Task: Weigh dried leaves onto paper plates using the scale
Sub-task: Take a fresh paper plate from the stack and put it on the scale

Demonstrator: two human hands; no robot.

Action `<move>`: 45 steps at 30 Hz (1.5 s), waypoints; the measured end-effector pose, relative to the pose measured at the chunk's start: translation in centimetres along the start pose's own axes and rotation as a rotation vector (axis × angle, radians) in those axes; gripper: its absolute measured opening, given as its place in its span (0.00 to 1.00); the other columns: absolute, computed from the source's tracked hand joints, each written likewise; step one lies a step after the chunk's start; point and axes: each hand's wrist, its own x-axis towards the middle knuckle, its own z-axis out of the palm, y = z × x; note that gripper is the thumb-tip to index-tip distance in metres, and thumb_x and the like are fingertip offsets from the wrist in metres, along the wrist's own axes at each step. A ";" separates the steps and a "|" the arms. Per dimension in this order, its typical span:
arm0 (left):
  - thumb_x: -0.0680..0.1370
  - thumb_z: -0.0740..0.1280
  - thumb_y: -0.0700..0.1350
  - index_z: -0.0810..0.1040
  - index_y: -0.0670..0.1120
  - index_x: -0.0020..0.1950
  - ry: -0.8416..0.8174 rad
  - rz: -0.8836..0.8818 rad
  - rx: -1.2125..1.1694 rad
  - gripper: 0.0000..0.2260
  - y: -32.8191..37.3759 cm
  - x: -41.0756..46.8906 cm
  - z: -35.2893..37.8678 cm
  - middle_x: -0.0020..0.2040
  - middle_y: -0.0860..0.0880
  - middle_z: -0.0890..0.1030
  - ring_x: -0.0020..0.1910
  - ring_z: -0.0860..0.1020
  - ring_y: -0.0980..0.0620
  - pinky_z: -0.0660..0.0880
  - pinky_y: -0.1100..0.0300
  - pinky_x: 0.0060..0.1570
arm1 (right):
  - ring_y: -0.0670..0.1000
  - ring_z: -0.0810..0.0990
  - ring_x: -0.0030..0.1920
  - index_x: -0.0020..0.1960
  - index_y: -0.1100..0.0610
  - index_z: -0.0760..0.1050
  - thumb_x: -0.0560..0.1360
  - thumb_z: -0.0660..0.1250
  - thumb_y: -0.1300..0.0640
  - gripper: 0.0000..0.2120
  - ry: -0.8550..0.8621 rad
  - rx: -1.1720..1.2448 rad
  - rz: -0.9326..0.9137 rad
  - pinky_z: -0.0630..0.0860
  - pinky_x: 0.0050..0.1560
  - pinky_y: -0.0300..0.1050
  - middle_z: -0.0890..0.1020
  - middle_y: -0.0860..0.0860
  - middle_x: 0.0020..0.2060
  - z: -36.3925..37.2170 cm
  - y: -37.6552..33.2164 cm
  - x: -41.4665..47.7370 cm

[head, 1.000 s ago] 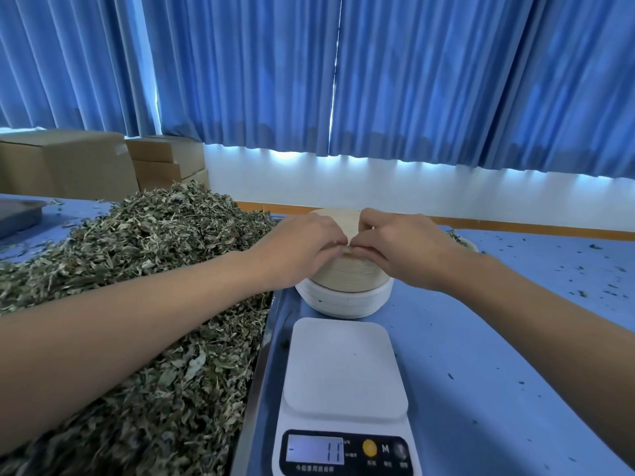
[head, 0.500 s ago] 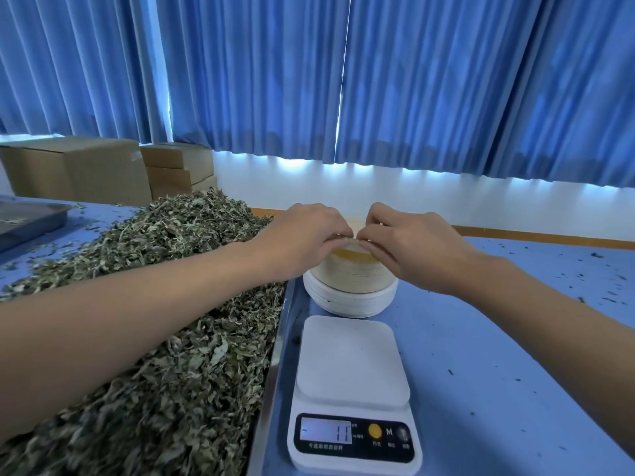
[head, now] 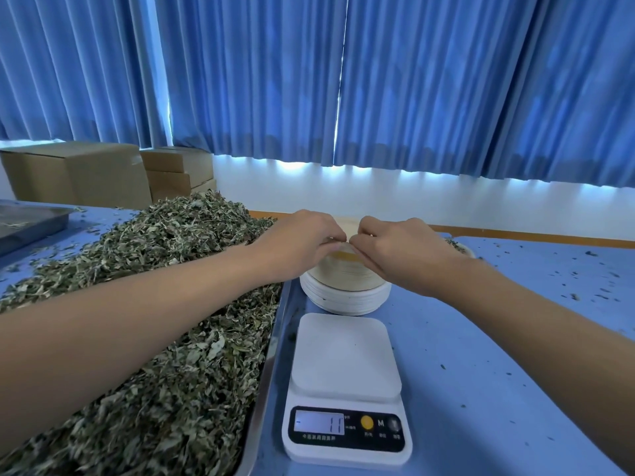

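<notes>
A stack of paper plates (head: 345, 281) stands on the blue table behind the white digital scale (head: 345, 383). My left hand (head: 297, 243) and my right hand (head: 400, 252) meet over the top of the stack, and their fingertips pinch the rim of the topmost plate. The scale's platform carries nothing and its display reads 11 with a minus sign. A big heap of dried green leaves (head: 154, 304) fills a metal tray on the left, under my left forearm.
A plate holding leaves (head: 458, 247) peeks out behind my right wrist. Cardboard boxes (head: 79, 173) stand at the back left beside a grey tray (head: 24, 223). Leaf crumbs dot the blue table (head: 515, 338). Blue curtains hang behind.
Both hands stay on the top of the plate stack, fingers working at the rim. The camera view has shifted slightly; the scale reading is unchanged.
</notes>
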 end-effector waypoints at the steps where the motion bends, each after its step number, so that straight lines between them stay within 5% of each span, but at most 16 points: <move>1: 0.83 0.64 0.49 0.83 0.47 0.53 -0.005 -0.002 -0.006 0.09 -0.1 0.1 0.0 0.45 0.52 0.80 0.46 0.76 0.49 0.74 0.48 0.50 | 0.57 0.75 0.37 0.60 0.54 0.72 0.85 0.54 0.56 0.10 -0.009 -0.019 -0.005 0.66 0.33 0.48 0.72 0.51 0.54 0.2 0.0 0.2; 7: 0.82 0.63 0.47 0.81 0.45 0.48 -0.004 -0.008 -0.012 0.10 -0.4 1.0 1.1 0.44 0.51 0.80 0.48 0.77 0.45 0.73 0.47 0.49 | 0.57 0.70 0.34 0.57 0.57 0.71 0.81 0.60 0.62 0.06 -0.026 0.001 0.072 0.65 0.33 0.50 0.69 0.53 0.49 1.9 -0.5 1.6; 11: 0.82 0.62 0.46 0.81 0.46 0.49 0.024 0.022 0.042 0.09 -0.6 1.4 1.9 0.46 0.50 0.80 0.49 0.78 0.45 0.73 0.48 0.49 | 0.56 0.65 0.23 0.42 0.62 0.75 0.69 0.73 0.67 0.07 0.172 0.086 0.104 0.60 0.25 0.44 0.74 0.57 0.37 2.7 -1.1 1.2; 15: 0.84 0.57 0.47 0.79 0.50 0.59 0.031 0.060 0.242 0.11 -0.5 1.5 2.2 0.57 0.52 0.79 0.58 0.75 0.48 0.69 0.49 0.56 | 0.56 0.63 0.21 0.36 0.62 0.74 0.65 0.75 0.70 0.10 0.349 0.116 0.128 0.59 0.21 0.41 0.73 0.58 0.33 2.9 -1.3 0.7; 23: 0.79 0.68 0.41 0.84 0.44 0.51 0.293 0.325 0.275 0.05 2.7 -4.6 -0.5 0.47 0.47 0.84 0.46 0.81 0.43 0.74 0.49 0.46 | 0.58 0.69 0.29 0.42 0.64 0.79 0.65 0.70 0.75 0.10 0.542 0.164 0.101 0.67 0.19 0.49 0.77 0.56 0.37 0.0 -4.7 -5.3; 28: 0.77 0.71 0.38 0.85 0.43 0.52 0.235 0.480 0.189 0.06 5.5 -10.8 1.1 0.50 0.49 0.84 0.46 0.82 0.46 0.76 0.52 0.44 | 0.57 0.71 0.32 0.55 0.68 0.83 0.72 0.70 0.71 0.12 0.505 0.267 -0.038 0.65 0.23 0.46 0.81 0.59 0.41 -0.8 -9.2 -12.3; 32: 0.78 0.72 0.41 0.85 0.47 0.54 0.107 0.479 0.167 0.06 6.2 -12.9 2.3 0.51 0.52 0.84 0.48 0.81 0.50 0.76 0.54 0.46 | 0.55 0.73 0.31 0.55 0.66 0.84 0.73 0.71 0.69 0.12 0.421 0.309 -0.099 0.67 0.22 0.44 0.82 0.58 0.41 -0.5 -10.8 -14.4; 34: 0.79 0.70 0.49 0.85 0.50 0.54 0.026 0.439 0.152 0.07 6.2 -13.0 2.5 0.51 0.55 0.84 0.49 0.81 0.51 0.77 0.54 0.48 | 0.54 0.74 0.30 0.56 0.63 0.84 0.76 0.70 0.64 0.10 0.386 0.387 -0.079 0.71 0.21 0.46 0.82 0.56 0.43 0.0 -11.2 -14.7; 37: 0.82 0.57 0.62 0.84 0.52 0.55 -0.016 0.205 0.086 0.20 6.2 -12.3 1.5 0.53 0.57 0.84 0.53 0.81 0.53 0.76 0.52 0.53 | 0.50 0.77 0.31 0.55 0.59 0.84 0.81 0.62 0.54 0.14 0.445 0.592 0.109 0.75 0.27 0.42 0.82 0.53 0.47 1.0 -10.6 -14.5; 39: 0.82 0.48 0.64 0.82 0.54 0.55 0.008 -0.043 0.051 0.26 5.5 -11.4 0.3 0.53 0.57 0.83 0.52 0.80 0.55 0.76 0.51 0.55 | 0.47 0.76 0.35 0.52 0.56 0.84 0.82 0.59 0.51 0.16 0.498 0.740 0.326 0.72 0.38 0.31 0.80 0.49 0.46 1.6 -9.2 -14.0; 41: 0.82 0.50 0.61 0.79 0.54 0.57 -0.047 -0.208 0.186 0.21 3.5 -10.3 -0.7 0.55 0.55 0.82 0.52 0.80 0.51 0.78 0.48 0.55 | 0.48 0.76 0.38 0.46 0.55 0.82 0.82 0.59 0.49 0.17 0.473 0.831 0.566 0.68 0.41 0.31 0.79 0.47 0.41 2.9 -7.3 -13.0; 43: 0.81 0.58 0.58 0.76 0.54 0.65 -0.347 -0.370 0.311 0.17 1.7 -9.3 -1.7 0.65 0.52 0.78 0.60 0.78 0.47 0.76 0.45 0.61 | 0.49 0.76 0.36 0.42 0.55 0.81 0.82 0.60 0.49 0.16 0.336 0.877 0.782 0.72 0.42 0.43 0.80 0.47 0.38 4.7 -5.1 -11.8; 45: 0.79 0.65 0.59 0.70 0.51 0.74 -0.678 -0.482 0.317 0.25 0.4 -8.5 -2.1 0.72 0.49 0.73 0.67 0.74 0.45 0.72 0.48 0.66 | 0.55 0.79 0.38 0.41 0.58 0.81 0.81 0.61 0.51 0.17 0.200 0.892 0.907 0.76 0.43 0.50 0.82 0.50 0.36 6.6 -3.4 -11.0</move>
